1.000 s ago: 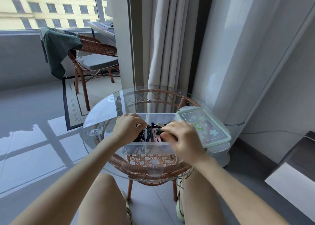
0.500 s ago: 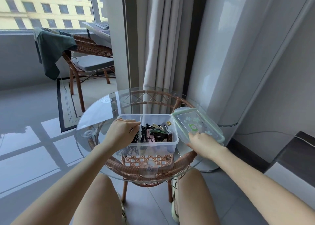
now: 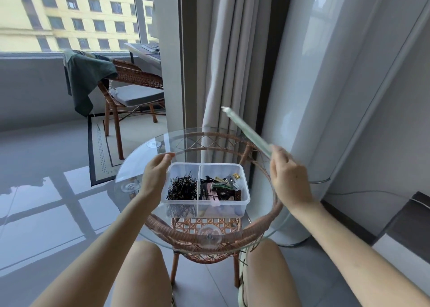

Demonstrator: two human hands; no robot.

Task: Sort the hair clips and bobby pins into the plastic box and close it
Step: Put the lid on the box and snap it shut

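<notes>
A clear plastic box (image 3: 245,198) with two compartments stands on the round glass table (image 3: 139,167). Black bobby pins (image 3: 182,188) fill its left compartment and several coloured hair clips (image 3: 221,186) lie in the right one. My left hand (image 3: 154,177) rests against the box's left end, fingers fairly straight. My right hand (image 3: 288,178) grips the green-rimmed lid (image 3: 246,129), which is raised edge-on above the table to the right of the box, tilted up toward the curtain.
The glass top sits on a rattan frame (image 3: 209,239) between my knees. A grey curtain (image 3: 223,62) and a white pillar (image 3: 302,85) stand just behind. A rattan chair (image 3: 132,90) with a green cloth is at the back left.
My right hand left the clips, took the lid from the table beside the box and lifted it on edge. My left hand slid from inside the box to its left end.
</notes>
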